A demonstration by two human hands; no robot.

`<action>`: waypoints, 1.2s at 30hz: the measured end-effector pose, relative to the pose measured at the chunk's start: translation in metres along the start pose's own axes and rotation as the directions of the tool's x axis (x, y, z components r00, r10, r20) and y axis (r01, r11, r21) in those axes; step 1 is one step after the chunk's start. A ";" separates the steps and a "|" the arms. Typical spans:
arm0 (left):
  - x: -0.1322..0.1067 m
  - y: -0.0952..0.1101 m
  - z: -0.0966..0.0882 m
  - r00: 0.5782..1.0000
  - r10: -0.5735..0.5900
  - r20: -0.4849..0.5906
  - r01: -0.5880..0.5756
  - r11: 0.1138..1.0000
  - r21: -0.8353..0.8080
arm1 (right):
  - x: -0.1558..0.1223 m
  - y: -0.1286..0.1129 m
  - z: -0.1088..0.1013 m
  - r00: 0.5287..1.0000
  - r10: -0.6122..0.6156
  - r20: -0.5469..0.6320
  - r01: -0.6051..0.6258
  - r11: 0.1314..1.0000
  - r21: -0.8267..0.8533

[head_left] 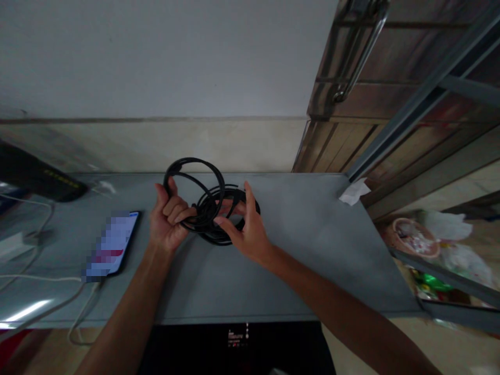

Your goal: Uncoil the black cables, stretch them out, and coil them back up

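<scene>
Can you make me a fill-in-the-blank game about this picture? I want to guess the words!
1. The coiled cable is ____ in color.
2. The phone lies nearer to the person's ____ hand.
3. The crumpled white scrap lies near the far ____ corner of the table.
4. Altogether, ____ hands show in the picture.

Missing words: black; left; right; two.

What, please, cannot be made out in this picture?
All in the head view:
Black cable: the stretch gripped and hidden by the left hand.
Phone: its display, pixelated.
Dark cylinder: far end, cut off by the left edge; yellow lettering blurred.
Round container: contents, too small.
</scene>
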State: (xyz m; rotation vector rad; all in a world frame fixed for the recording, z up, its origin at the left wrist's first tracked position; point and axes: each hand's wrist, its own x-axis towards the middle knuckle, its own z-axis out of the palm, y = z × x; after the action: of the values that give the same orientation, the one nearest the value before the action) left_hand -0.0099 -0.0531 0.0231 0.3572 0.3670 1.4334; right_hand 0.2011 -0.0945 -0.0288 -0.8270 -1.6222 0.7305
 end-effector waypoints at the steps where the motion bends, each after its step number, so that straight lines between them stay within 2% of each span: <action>1: -0.001 0.000 0.001 1.000 -0.014 -0.012 0.014 1.000 0.027 | -0.001 -0.002 -0.001 0.999 -0.018 0.033 0.017 0.999 0.029; 5: -0.004 -0.002 0.006 0.991 -0.111 -0.078 0.124 0.973 0.193 | -0.003 -0.011 -0.004 0.989 -0.054 0.134 0.038 0.992 0.121; 8: -0.006 -0.004 0.007 0.986 -0.159 -0.045 0.166 0.935 0.312 | -0.005 -0.007 -0.002 0.993 -0.036 0.109 0.017 0.985 0.170; 11: -0.008 -0.006 0.008 0.970 -0.240 0.042 0.202 0.887 0.415 | -0.005 0.002 0.005 0.998 0.053 0.037 -0.061 0.969 0.239; 14: -0.009 -0.007 0.010 0.944 -0.312 0.104 0.219 0.833 0.508 | -0.003 0.007 0.008 0.982 0.188 -0.008 -0.174 0.925 0.337; 16: -0.009 -0.008 0.011 0.953 -0.285 0.100 0.180 0.802 0.570 | 0.000 0.005 0.006 0.966 0.253 -0.041 -0.221 0.904 0.366; 19: -0.006 -0.010 0.010 0.985 -0.163 0.061 0.079 0.730 0.678 | 0.005 0.000 -0.002 0.949 0.306 -0.083 -0.258 0.898 0.357; 21: -0.003 -0.012 0.005 0.998 -0.035 0.051 -0.018 0.622 0.783 | 0.009 -0.001 -0.007 0.939 0.333 -0.087 -0.285 0.894 0.345; 22: -0.001 -0.014 0.001 0.996 0.060 0.060 -0.083 0.534 0.841 | 0.010 0.000 -0.009 0.934 0.346 -0.092 -0.297 0.894 0.336; 23: 0.002 -0.015 -0.003 0.983 0.163 0.083 -0.146 0.424 0.894 | 0.011 0.002 -0.011 0.930 0.354 -0.098 -0.308 0.896 0.321; 25: 0.007 -0.017 -0.014 0.929 0.332 0.167 -0.232 0.169 0.958 | 0.013 0.007 -0.012 0.925 0.362 -0.112 -0.320 0.905 0.280; 27: 0.012 -0.018 -0.024 0.885 0.390 0.255 -0.254 -0.057 0.966 | 0.013 0.011 -0.014 0.924 0.366 -0.115 -0.333 0.914 0.231; 29: 0.016 -0.019 -0.033 0.879 0.363 0.309 -0.251 -0.200 0.947 | 0.014 0.012 -0.015 0.925 0.360 -0.120 -0.336 0.925 0.179; 31: 0.019 -0.019 -0.039 0.885 0.326 0.332 -0.252 -0.264 0.931 | 0.016 0.014 -0.017 0.936 0.327 -0.129 -0.314 0.943 0.107; 34: 0.022 -0.019 -0.045 0.909 0.271 0.316 -0.246 -0.262 0.933 | 0.019 0.022 -0.021 0.962 0.224 -0.158 -0.241 0.965 -0.100; 36: 0.023 -0.018 -0.047 0.924 0.244 0.295 -0.234 -0.250 0.940 | 0.020 0.032 -0.022 0.969 0.173 -0.175 -0.215 0.941 -0.260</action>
State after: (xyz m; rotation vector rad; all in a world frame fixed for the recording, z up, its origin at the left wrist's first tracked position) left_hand -0.0130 -0.0313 -0.0276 1.9205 1.6005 1.1567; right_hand 0.2246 -0.0592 -0.0393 -1.2307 -1.5400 0.5676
